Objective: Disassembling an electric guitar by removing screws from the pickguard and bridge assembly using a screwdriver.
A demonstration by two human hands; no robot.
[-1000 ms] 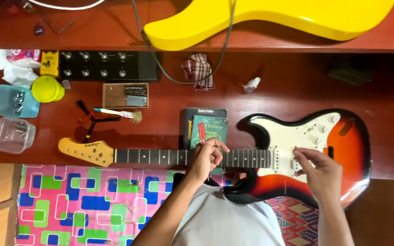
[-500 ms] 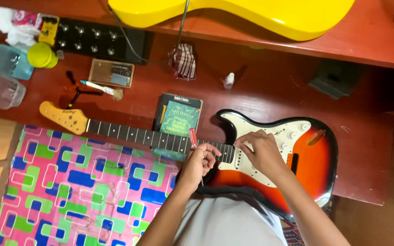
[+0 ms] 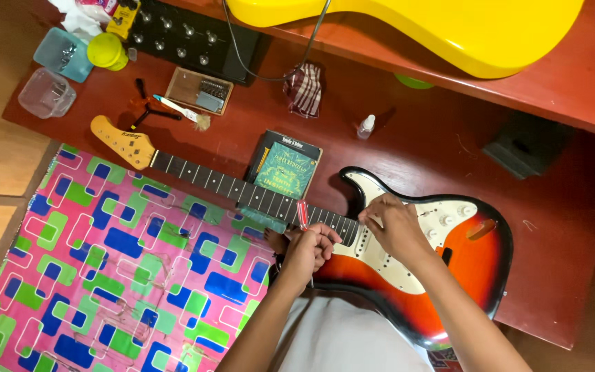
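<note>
A sunburst electric guitar [image 3: 449, 275] with a white pickguard lies flat on the red-brown table [image 3: 408, 151], its neck [image 3: 228, 186] pointing left to a pale headstock [image 3: 115, 141]. My left hand [image 3: 308, 251] holds a screwdriver with a red handle [image 3: 302, 213] upright over the upper frets. My right hand [image 3: 394, 227] rests on the pickguard by the neck joint, fingers pinched together; whether it holds anything is hidden. A green book [image 3: 287, 165] props up the neck.
A yellow guitar body [image 3: 449, 31] lies on the raised shelf at the back. A black pedal unit [image 3: 194, 38], small parts box [image 3: 197, 89], checked cloth [image 3: 304, 89], dropper bottle [image 3: 365, 126], plastic containers [image 3: 53, 76] and pliers [image 3: 142, 107] sit on the table. A patterned mat [image 3: 118, 275] covers the floor at left.
My right hand moved left from the guitar's control area to the neck joint. The view shifted, so the guitar now sits tilted and further right. My left hand kept hold of the screwdriver.
</note>
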